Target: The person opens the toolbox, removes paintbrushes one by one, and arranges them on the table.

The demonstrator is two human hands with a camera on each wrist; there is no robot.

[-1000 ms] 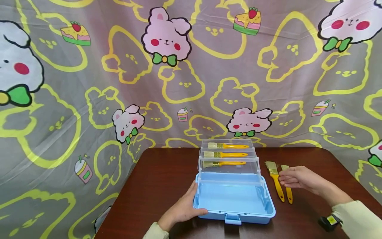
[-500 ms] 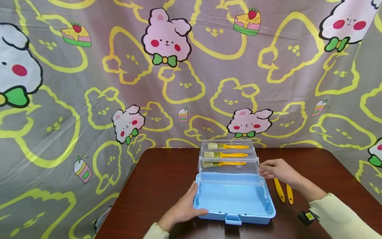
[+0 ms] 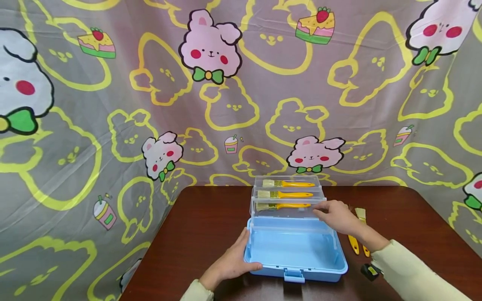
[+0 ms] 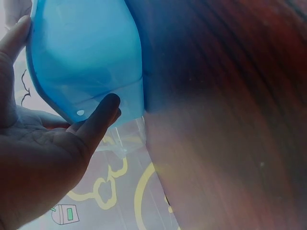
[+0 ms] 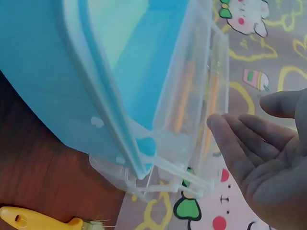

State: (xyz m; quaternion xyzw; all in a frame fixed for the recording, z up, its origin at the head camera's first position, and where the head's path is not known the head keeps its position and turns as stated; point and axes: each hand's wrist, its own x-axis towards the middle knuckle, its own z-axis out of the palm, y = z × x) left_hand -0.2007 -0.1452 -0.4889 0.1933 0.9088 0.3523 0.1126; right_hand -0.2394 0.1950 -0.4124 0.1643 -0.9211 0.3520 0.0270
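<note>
On the table, view by view:

Head, box: a blue box [image 3: 295, 251] sits open at the table's [image 3: 199, 234] centre, its clear trays [image 3: 288, 200] stepped back toward 12 o'clock, each with one yellow-handled brush [image 3: 280, 206] inside.
Head, left hand: the left hand [image 3: 231, 263] rests at the box's 9 o'clock side, fingers straight along the wall, thumb on the front corner; it clasps nothing.
Head, right hand: the right hand [image 3: 337, 217] reaches in from 3 o'clock, fingers loosely extended, tips at the right end of the nearest tray; whether they touch it cannot be told.
Head, loose brushes: two brushes [image 3: 357, 234] lie on the table at the box's 3 o'clock, partly hidden under the right wrist.

Left wrist, hand: the palm [image 4: 43, 163] is open, one finger [image 4: 100, 117] laid straight against the blue wall [image 4: 86, 52].

Right wrist, hand: the right hand [image 5: 268, 158] is spread, palm open, fingers straight, just beside the tray ends [image 5: 206, 120] with a gap showing; it holds nothing.
Right wrist, brush: a yellow handle [image 5: 38, 221] lies on the table at 7 o'clock.
</note>
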